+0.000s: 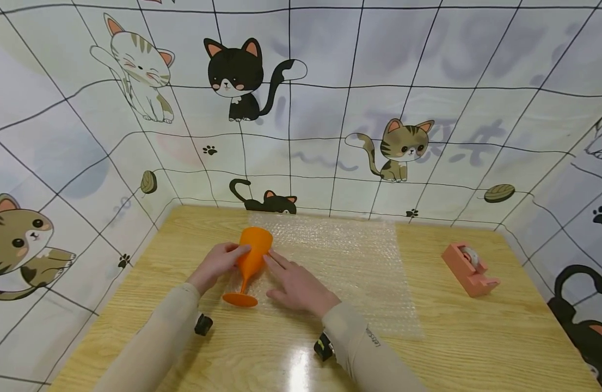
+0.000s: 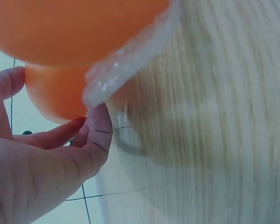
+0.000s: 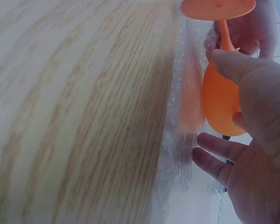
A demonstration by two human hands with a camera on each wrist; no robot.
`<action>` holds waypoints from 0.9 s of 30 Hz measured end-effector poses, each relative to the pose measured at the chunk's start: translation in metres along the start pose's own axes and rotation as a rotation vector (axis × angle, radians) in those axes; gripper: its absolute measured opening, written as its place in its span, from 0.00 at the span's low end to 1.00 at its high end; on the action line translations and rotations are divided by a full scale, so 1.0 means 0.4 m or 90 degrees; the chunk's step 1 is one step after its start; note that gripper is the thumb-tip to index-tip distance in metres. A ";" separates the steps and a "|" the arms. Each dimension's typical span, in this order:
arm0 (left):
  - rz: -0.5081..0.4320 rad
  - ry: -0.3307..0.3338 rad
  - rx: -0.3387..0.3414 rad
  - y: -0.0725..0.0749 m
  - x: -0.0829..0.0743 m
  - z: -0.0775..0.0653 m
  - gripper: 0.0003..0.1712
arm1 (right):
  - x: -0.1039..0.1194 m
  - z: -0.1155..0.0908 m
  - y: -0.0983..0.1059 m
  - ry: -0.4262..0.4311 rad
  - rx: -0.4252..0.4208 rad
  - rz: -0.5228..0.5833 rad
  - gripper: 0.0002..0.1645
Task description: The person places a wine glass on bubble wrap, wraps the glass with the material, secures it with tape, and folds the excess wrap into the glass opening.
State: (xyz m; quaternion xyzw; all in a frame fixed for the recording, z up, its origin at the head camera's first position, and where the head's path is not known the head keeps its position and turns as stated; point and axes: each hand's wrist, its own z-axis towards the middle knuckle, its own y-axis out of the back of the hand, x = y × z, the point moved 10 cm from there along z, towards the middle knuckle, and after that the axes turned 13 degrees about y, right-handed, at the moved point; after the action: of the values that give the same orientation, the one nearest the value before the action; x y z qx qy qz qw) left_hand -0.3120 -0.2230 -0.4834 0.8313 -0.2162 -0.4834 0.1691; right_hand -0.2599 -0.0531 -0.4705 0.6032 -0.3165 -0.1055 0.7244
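Note:
An orange goblet (image 1: 252, 251) lies on its side over the left part of a bubble wrap sheet (image 1: 350, 267), its foot toward me and its bowl toward the wall. My left hand (image 1: 217, 267) holds the goblet from the left, thumb over the bowl. In the left wrist view, its curled fingers (image 2: 100, 128) meet the bowl and the wrap's edge (image 2: 116, 70). My right hand (image 1: 301, 283) is on the goblet's other side, fingers mostly straight, with fingertips right at the bowl. The right wrist view shows two of its fingers (image 3: 214, 161) against the wrap.
A pink tape dispenser (image 1: 470, 269) with a tape roll stands on the wooden table (image 1: 458, 337) at the right. A cat-printed cloth (image 1: 320, 109) rises behind the table and at both sides. Dark wrist devices (image 1: 323, 347) are at both sleeves.

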 end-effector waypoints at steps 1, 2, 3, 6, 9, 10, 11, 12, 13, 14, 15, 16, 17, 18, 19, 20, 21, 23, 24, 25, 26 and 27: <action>0.001 0.002 -0.002 0.000 0.000 -0.001 0.42 | 0.000 -0.001 0.001 0.000 -0.003 0.010 0.49; 0.001 0.004 -0.005 0.000 0.000 -0.002 0.42 | -0.002 -0.002 0.002 -0.002 -0.007 0.024 0.49; 0.002 0.005 -0.008 0.000 -0.001 -0.003 0.43 | -0.002 -0.003 0.004 -0.003 -0.012 0.037 0.49; 0.007 0.003 -0.019 -0.001 -0.008 -0.005 0.42 | -0.012 -0.008 0.009 -0.023 -0.027 0.086 0.49; 0.017 -0.005 -0.032 -0.003 -0.020 -0.006 0.40 | -0.024 -0.012 0.016 -0.045 -0.047 0.132 0.48; 0.022 -0.007 -0.038 -0.003 -0.022 -0.005 0.39 | -0.028 -0.014 0.019 -0.051 -0.052 0.144 0.48; 0.028 -0.006 -0.044 -0.003 -0.024 -0.005 0.38 | -0.030 -0.014 0.023 -0.053 -0.059 0.152 0.48; 0.034 -0.006 -0.049 -0.003 -0.026 -0.005 0.38 | -0.032 -0.014 0.025 -0.055 -0.064 0.160 0.48; 0.041 -0.005 -0.055 -0.003 -0.028 -0.004 0.38 | -0.033 -0.014 0.028 -0.055 -0.067 0.165 0.48; 0.048 -0.005 -0.059 -0.004 -0.030 -0.005 0.38 | -0.034 -0.014 0.031 -0.054 -0.071 0.168 0.47; 0.053 -0.005 -0.061 -0.005 -0.032 -0.006 0.39 | -0.036 -0.014 0.034 -0.055 -0.075 0.171 0.47; 0.058 -0.005 -0.063 -0.006 -0.034 -0.005 0.39 | -0.037 -0.014 0.036 -0.053 -0.079 0.173 0.47; 0.062 -0.004 -0.065 -0.008 -0.035 -0.005 0.40 | -0.039 -0.014 0.039 -0.053 -0.085 0.175 0.47; 0.067 -0.004 -0.067 -0.010 -0.037 -0.006 0.40 | -0.041 -0.014 0.042 -0.053 -0.092 0.178 0.46; 0.069 -0.006 -0.070 -0.011 -0.040 -0.006 0.40 | -0.043 -0.014 0.045 -0.051 -0.100 0.178 0.46; 0.071 -0.009 -0.072 -0.013 -0.044 -0.009 0.40 | -0.046 -0.014 0.048 -0.052 -0.107 0.181 0.46; 0.074 -0.012 -0.077 -0.015 -0.047 -0.011 0.39 | -0.048 -0.014 0.052 -0.052 -0.115 0.182 0.46; 0.076 -0.017 -0.083 -0.018 -0.053 -0.015 0.38 | -0.052 -0.014 0.058 -0.054 -0.129 0.183 0.45; 0.077 -0.020 -0.087 -0.020 -0.056 -0.018 0.38 | -0.054 -0.015 0.060 -0.056 -0.133 0.185 0.45; 0.079 -0.023 -0.092 -0.021 -0.059 -0.020 0.38 | -0.055 -0.016 0.061 -0.057 -0.139 0.191 0.45; 0.082 -0.024 -0.095 -0.023 -0.061 -0.021 0.37 | -0.056 -0.017 0.063 -0.060 -0.143 0.195 0.45; 0.085 -0.023 -0.098 -0.025 -0.061 -0.022 0.37 | -0.057 -0.018 0.065 -0.061 -0.148 0.199 0.45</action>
State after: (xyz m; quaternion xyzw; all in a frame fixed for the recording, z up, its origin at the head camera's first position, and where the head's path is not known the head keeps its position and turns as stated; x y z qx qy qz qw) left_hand -0.3132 -0.2010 -0.4662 0.7907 -0.2360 -0.5012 0.2605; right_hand -0.2794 -0.0287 -0.4542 0.4534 -0.4259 -0.0562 0.7810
